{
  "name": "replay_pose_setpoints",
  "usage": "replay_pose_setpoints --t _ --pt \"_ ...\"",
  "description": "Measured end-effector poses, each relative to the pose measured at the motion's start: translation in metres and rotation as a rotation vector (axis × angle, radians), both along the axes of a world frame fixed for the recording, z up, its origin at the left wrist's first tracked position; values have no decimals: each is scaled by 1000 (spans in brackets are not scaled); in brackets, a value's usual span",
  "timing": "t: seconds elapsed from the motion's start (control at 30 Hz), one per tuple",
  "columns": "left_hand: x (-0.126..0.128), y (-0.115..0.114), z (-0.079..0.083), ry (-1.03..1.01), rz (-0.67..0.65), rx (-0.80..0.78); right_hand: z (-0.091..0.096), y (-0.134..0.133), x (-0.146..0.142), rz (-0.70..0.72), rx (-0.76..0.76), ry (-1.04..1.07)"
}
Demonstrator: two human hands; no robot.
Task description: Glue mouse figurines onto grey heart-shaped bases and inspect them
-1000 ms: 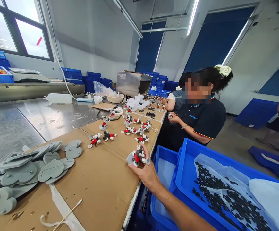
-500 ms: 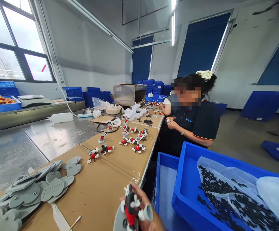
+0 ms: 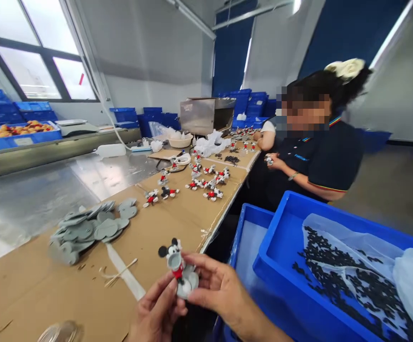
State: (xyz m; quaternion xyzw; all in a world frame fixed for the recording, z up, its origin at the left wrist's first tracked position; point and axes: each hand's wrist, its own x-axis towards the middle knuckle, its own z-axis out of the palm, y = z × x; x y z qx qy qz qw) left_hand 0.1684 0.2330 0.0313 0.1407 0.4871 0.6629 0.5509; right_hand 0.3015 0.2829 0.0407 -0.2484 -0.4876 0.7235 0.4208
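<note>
While the left hand (image 3: 156, 308) grips a red-clothed mouse figurine (image 3: 177, 271) at one side, the right hand (image 3: 224, 289) holds it at the other, fingers drawn in narrowly around it; the figurine is nearly upright between the two hands, near the edge of the desk (image 3: 69, 190). Left of and beyond the left hand lies a heap of grey plates (image 3: 107, 229). Farther ahead of both hands, similar figurines (image 3: 213, 194) lie on cardboard (image 3: 181, 216). Right of the right hand, a blue bin (image 3: 281, 247) contains small black parts (image 3: 377, 292); beyond it sits a co-worker (image 3: 338, 156).
</note>
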Motion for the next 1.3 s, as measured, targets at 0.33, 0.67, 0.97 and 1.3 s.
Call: replay_pose_setpoints --t 0.33,0.67,0.97,1.3 --pt "-5 0 10 -180 -89 38 -1 -5 4 -28 -55 -7" --pt "-2 -1 13 -208 -107 45 -3 -8 -1 -119 35 -26" --pt "0 -2 9 -216 -64 73 -10 -16 2 -242 438 -137" --pt "1 -12 2 -168 -66 111 -20 -16 5 -367 584 -226"
